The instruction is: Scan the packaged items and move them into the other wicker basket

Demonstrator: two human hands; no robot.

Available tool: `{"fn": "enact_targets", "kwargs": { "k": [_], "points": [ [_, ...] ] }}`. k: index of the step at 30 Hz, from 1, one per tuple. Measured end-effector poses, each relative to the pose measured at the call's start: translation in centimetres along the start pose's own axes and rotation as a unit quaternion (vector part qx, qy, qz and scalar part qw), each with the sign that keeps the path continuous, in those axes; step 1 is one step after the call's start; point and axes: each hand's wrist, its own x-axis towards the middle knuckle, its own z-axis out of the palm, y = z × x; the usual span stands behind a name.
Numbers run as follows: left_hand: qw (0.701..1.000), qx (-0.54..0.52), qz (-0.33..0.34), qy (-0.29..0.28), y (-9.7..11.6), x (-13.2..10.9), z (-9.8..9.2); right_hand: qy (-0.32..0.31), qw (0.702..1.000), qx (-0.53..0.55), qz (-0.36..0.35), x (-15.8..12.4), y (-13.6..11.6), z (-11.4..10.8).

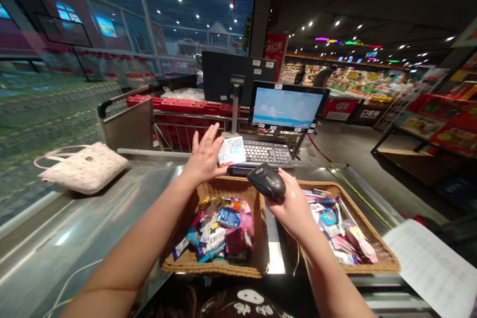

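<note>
My left hand [204, 156] is raised above the far edge of the left wicker basket [214, 269], several fingers stretched upward. Between its thumb and index finger it grips a small white printed packet [231, 151] with red and blue markings. My right hand [292, 203] is closed around a black handheld barcode scanner [267, 181], whose head points left and away, toward the packet. Small colourful packets [229, 218] lie heaped in the left basket under my hands. More small goods [330, 218] fill the right wicker basket [391, 261], partly covered by my right forearm.
Behind the baskets are a black keyboard [268, 153] and a lit monitor [286, 105], with a second dark screen [223, 77] beyond. A pale handbag [85, 166] rests on the metal counter [100, 218]. White paper [434, 258] lies at right; a cable [70, 283] runs at lower left.
</note>
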Motion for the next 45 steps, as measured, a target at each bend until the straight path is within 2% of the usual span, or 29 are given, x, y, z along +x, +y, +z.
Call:
{"fn": "enact_targets", "kwargs": {
  "k": [7, 12, 23, 29, 37, 42, 45],
  "points": [
    [1.000, 0.001, -0.009, -0.013, -0.7, -0.8, 0.0, -0.012, 1.000, -0.006, -0.002, -0.5, -0.7, 0.2],
    [0.999, -0.008, -0.019, -0.041, -1.0, -2.0, 0.6, -0.025, 1.000, 0.002, -0.001, -1.2, -0.4, 0.5],
    [0.992, -0.004, -0.018, -0.127, -1.4, -6.5, 4.9, -0.042, 0.999, 0.014, 0.012, -1.9, 0.4, 1.2],
    [0.983, 0.008, -0.042, -0.177, -1.3, -9.7, 6.9, -0.079, 0.996, 0.016, 0.033, -2.3, 0.7, 2.2],
    [0.969, 0.024, -0.090, -0.230, -1.3, -13.3, 8.8, -0.092, 0.995, 0.024, 0.028, -2.5, 1.3, 3.2],
    [0.953, 0.027, -0.104, -0.284, -1.5, -13.9, 9.1, -0.103, 0.994, 0.041, 0.018, -2.3, 1.3, 3.0],
    [0.959, 0.009, -0.082, -0.272, -1.1, -13.1, 9.0, -0.107, 0.992, 0.052, 0.030, -2.5, 1.4, 2.7]
  ]
}}
